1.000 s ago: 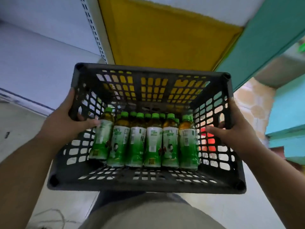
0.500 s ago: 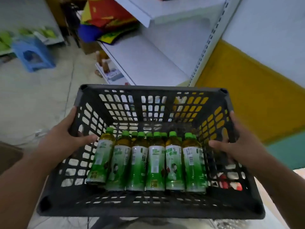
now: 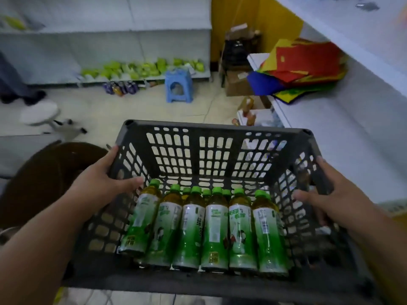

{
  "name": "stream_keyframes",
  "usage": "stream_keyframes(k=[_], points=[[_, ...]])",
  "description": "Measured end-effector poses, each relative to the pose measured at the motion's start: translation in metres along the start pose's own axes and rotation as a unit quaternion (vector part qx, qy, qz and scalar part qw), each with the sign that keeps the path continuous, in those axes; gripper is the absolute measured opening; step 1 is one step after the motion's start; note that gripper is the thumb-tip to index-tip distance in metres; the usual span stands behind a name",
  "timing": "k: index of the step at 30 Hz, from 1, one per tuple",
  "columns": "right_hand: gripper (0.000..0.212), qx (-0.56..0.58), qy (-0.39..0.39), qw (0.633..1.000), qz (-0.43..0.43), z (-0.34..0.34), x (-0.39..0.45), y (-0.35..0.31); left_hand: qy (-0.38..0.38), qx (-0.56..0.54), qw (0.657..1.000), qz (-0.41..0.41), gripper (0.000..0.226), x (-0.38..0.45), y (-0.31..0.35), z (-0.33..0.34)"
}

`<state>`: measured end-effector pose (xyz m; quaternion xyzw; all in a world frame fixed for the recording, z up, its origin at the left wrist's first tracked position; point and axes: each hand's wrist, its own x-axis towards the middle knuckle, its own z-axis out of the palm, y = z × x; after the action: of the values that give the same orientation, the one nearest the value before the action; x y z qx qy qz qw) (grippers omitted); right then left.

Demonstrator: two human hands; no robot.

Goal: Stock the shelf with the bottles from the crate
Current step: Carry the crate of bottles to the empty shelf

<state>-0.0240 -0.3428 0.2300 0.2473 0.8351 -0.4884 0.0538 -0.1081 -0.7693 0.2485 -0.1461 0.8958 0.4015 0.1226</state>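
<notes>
1. Head view: white shelf runs along your right.
2. Crate is carried; left hand and right hand grip its side walls.
3. Bottles sit inside, unstocked. Judged next: set crate down by shelf, free one hand.

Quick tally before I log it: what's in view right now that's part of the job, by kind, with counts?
Black crate: 1
Green-capped bottles in the crate, front row: 6
Green caps showing behind that row: 3, bottles themselves mostly hidden
Hands gripping the crate sides: 2, left hand and right hand
Total: 12
</notes>
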Motion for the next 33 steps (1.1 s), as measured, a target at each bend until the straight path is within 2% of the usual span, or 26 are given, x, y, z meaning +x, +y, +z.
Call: stream_keyframes(k=[3, 6, 13, 20, 23, 29, 33], points=[[0.123, -0.018, -0.04, 0.998, -0.042, 0.028, 0.065, -0.044, 0.023, -0.018, 0.999, -0.033, 0.12, 0.042, 0.002, -0.016], [0.113, -0.034, -0.052, 0.994, -0.088, 0.051, 0.137, -0.08, 0.056, -0.049, 0.996, -0.053, 0.113, 0.081, 0.009, -0.02], [0.112, -0.081, -0.127, 0.978, -0.141, 0.092, 0.306, -0.2, 0.131, -0.094, 0.982, -0.1, 0.108, 0.197, 0.038, -0.042], [0.117, -0.093, -0.166, 0.971, -0.146, 0.168, 0.471, -0.314, 0.177, -0.101, 0.97, -0.134, 0.109, 0.355, 0.053, -0.08], [0.118, -0.086, -0.16, 0.973, -0.14, 0.203, 0.531, -0.352, 0.17, -0.099, 0.971, -0.135, 0.11, 0.44, 0.061, -0.105], [0.114, -0.062, -0.156, 0.976, -0.139, 0.267, 0.658, -0.452, 0.174, -0.096, 0.972, -0.125, 0.116, 0.599, 0.098, -0.161], [0.114, -0.078, -0.168, 0.968, -0.17, 0.314, 0.746, -0.511, 0.178, -0.127, 0.965, -0.145, 0.142, 0.683, 0.104, -0.188]])
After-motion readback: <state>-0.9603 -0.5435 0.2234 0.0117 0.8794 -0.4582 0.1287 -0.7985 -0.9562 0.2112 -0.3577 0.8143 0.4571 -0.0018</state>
